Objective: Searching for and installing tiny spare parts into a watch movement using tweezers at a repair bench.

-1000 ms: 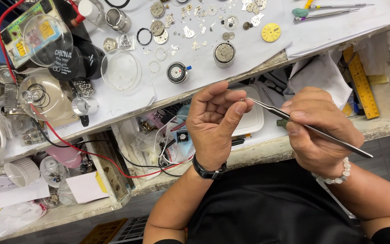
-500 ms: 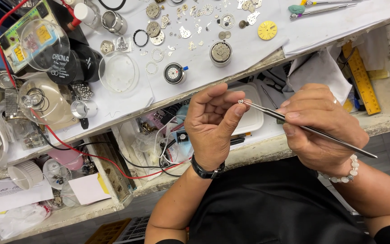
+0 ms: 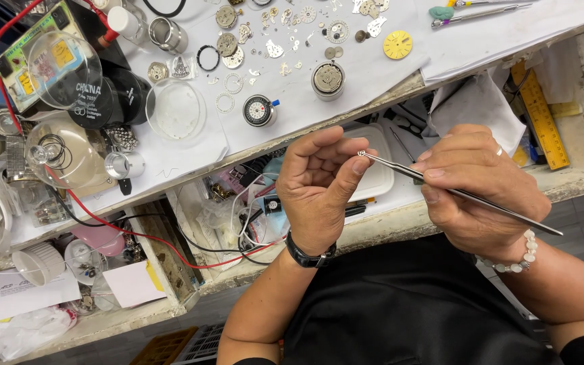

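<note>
The right hand (image 3: 474,192) closes its fingers on thin tweezers (image 3: 454,191), whose tip holds a tiny part (image 3: 361,154) just beside the curled, empty fingers (image 3: 346,177) of the left hand (image 3: 319,189).

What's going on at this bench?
A person sits at a cluttered watch-repair bench. The right hand holds a pair of slim metal tweezers, their tip carrying a tiny ring-like part up to the fingers of the raised left hand. On the white paper above lie small gears and plates, a yellow dial, a watch movement and a clear round dish.
</note>
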